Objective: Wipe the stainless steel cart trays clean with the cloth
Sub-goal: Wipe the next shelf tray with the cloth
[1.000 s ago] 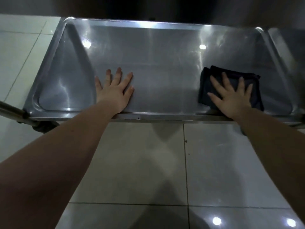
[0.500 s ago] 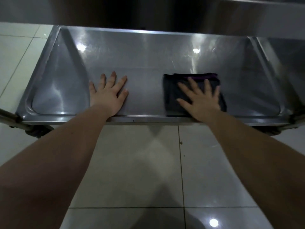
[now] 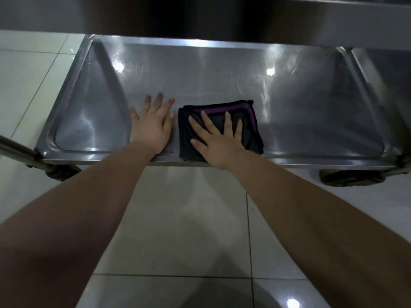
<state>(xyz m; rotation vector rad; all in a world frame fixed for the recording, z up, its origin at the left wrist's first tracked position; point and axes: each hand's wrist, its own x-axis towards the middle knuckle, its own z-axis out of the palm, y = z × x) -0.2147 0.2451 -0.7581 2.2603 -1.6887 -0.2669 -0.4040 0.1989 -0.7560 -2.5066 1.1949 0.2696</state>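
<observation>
Two hands lie flat in the tray (image 3: 289,107), and I see both of them well from the head camera. The left hand (image 3: 153,127) rests palm down on the bare steel, left of the middle and close to the near rim. Its fingers are straight and a little spread, and it holds nothing. The right hand (image 3: 219,143) presses palm down on the cloth (image 3: 250,133), with the fingers straight and spread. They are not curled around the fabric.

The cloth is dark and folded, with a purple stripe along its far edge. It lies about in the middle of the tray, on the near side, and its near edge reaches the near rim. The left hand is just beside the cloth's left edge; I cannot tell if they touch.

The tray shines and shows some bright reflections of lamps. A second shelf (image 3: 355,18) hangs above it at the far side. At the left end a round bar (image 3: 15,147) sticks out. Under the near corners I see two dark wheels, one left (image 3: 62,172) and one right (image 3: 351,176). Below is a pale tiled floor (image 3: 189,218).
</observation>
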